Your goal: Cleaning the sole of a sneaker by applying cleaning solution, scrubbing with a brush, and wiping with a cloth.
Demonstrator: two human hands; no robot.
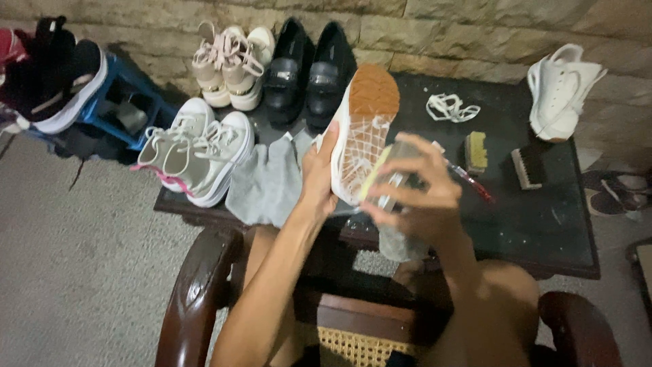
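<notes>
The white sneaker with the tan rubber sole (360, 129) is up in the air over the near edge of the dark low table (543, 217), sole turned toward the person so its grooved underside faces them. The left hand (318, 180) grips it along the left side, fingers wrapped round the upper, holding it steady. The right hand (414, 187) is curled tight round a small clear brush-like tool (394, 173) pressed against the sole's lower part; it's blurred, so I can't tell exactly what it is.

Just left of the shoe, a grey cloth (266, 183) lies on the table, beside a pair of pale grey lace-up sneakers (197, 153). Farther back sit cream platform shoes (231, 64) and black loafers (309, 68). Off right: loose white laces (451, 107), two scrubbing brushes (502, 160), and the other white sneaker (560, 92) against the stone wall (475, 27).
</notes>
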